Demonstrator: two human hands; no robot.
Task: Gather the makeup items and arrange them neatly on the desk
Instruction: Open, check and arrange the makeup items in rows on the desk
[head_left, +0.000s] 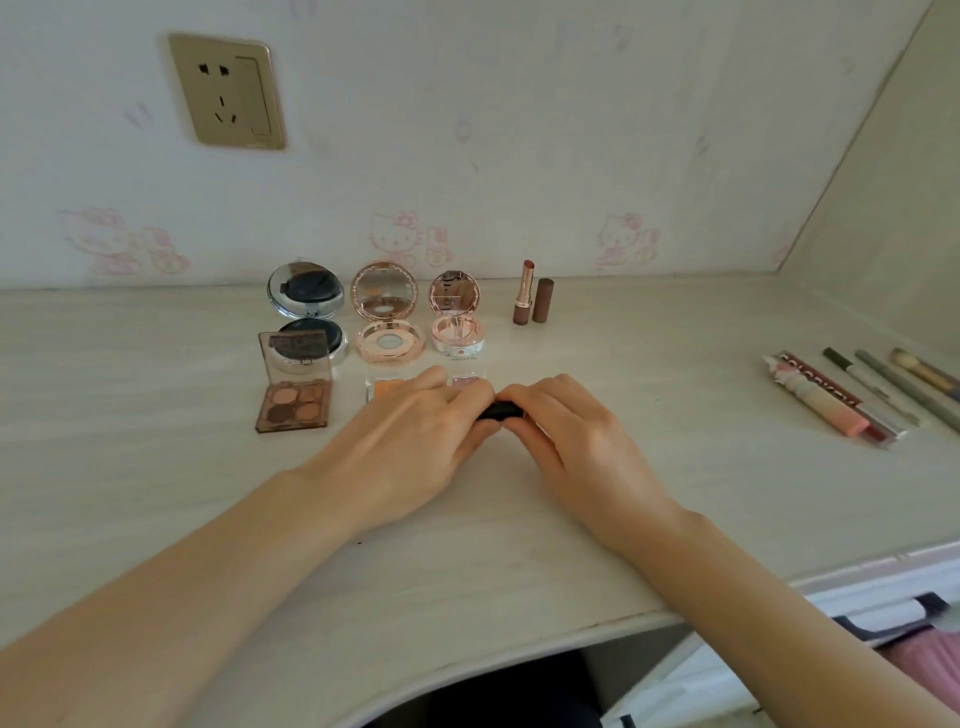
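Your main risk sat at your left hand (415, 431): its fingers curled over one end of the black tube (501, 411), and its knuckles lay right against two small clear pots (387, 387), so any tug to open the tube could have knocked them back into the row behind. Reading left to right, that row held the brown palette (293, 402), lid propped up, just in front of the open black compact (306, 317); then the open rose-gold compact (387, 319); then a smaller open compact (457, 322), all three with mirrors standing and easy to tip. The tube lay low over the bench (156, 364), about mid-bench, pinched between both hands; whether it touched the surface you could not have told. Your right hand (576, 436) held its other end, grip closed on it. If the two halves had parted suddenly, that hand could have swung toward the uncapped lipstick (523, 301) and its cap (544, 300), both upright and tippy, standing behind and to the right. Well apart at the far right lay the lip gloss (826, 402), pencils (872, 387) and a brush (924, 371), slanted and still to be gathered.
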